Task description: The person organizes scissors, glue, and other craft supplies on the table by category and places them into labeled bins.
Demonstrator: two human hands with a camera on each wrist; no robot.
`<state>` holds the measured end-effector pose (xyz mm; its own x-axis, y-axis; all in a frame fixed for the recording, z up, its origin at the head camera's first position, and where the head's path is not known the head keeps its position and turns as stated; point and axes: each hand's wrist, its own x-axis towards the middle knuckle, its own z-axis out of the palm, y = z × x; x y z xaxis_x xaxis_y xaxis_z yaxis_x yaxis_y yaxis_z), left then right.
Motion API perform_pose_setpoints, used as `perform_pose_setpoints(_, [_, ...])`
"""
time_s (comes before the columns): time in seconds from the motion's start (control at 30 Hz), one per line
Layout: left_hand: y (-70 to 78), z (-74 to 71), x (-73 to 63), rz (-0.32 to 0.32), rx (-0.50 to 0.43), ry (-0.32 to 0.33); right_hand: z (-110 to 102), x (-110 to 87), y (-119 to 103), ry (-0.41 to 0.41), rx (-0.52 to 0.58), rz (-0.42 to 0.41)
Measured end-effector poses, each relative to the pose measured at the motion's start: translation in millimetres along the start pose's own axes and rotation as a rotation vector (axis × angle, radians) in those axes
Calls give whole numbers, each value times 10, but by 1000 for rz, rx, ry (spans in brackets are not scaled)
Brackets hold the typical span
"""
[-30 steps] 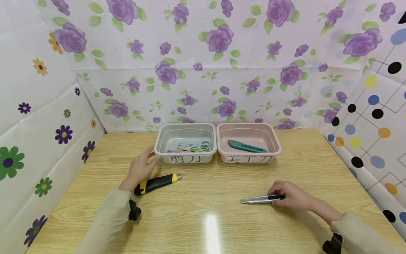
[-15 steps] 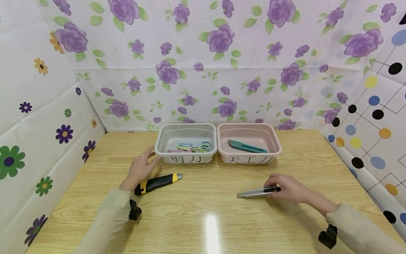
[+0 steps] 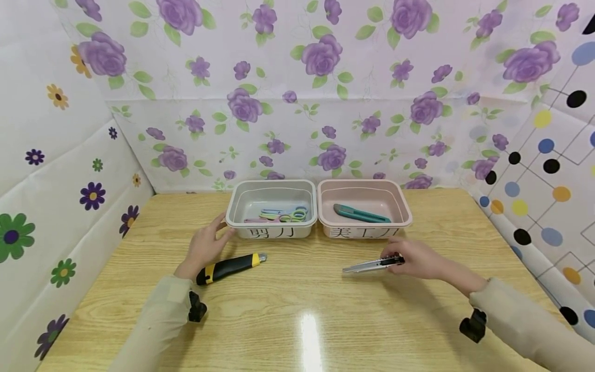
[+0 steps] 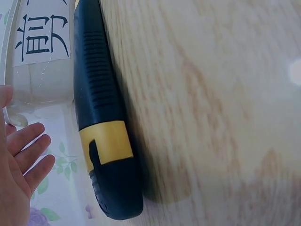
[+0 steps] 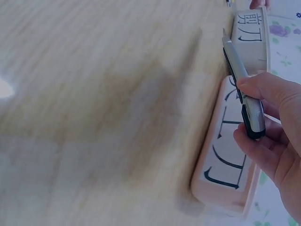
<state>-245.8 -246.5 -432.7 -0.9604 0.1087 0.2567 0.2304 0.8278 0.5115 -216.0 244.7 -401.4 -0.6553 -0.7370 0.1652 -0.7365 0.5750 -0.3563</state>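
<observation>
My right hand (image 3: 413, 259) pinches a silver box cutter (image 3: 369, 265) with a black slider, held above the table in front of the pink bin (image 3: 404, 219). In the right wrist view the box cutter (image 5: 242, 77) lies between thumb and fingers, its tip pointing away from the palm. My left hand (image 3: 204, 247) rests at the left front corner of the grey bin (image 3: 230, 219), fingers loosely extended. Just beside that hand, a black and yellow utility knife (image 3: 230, 267) lies on the table; the left wrist view shows its black and yellow handle (image 4: 101, 94) up close.
Several small coloured scissors (image 3: 283, 215) lie inside the grey bin. A teal box cutter (image 3: 362, 214) lies in the pink bin, which stands right next to the grey one. Patterned sheets (image 3: 297, 139) enclose the wooden table (image 3: 260, 320) at the back and sides.
My right hand has carried the silver box cutter forward and slightly left, up toward the pink bin. The left hand has stayed at the grey bin's corner.
</observation>
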Motion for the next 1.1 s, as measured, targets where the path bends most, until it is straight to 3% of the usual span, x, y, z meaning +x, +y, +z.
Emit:
perform_pose_setpoints(0.87, [11,-27,0,-16,6,-22,-357,328,50,-18,-124,-25])
perform_pose_setpoints(1.1, [11,-21,0,-14,10,-23,-416,398,107,17,-186,-33])
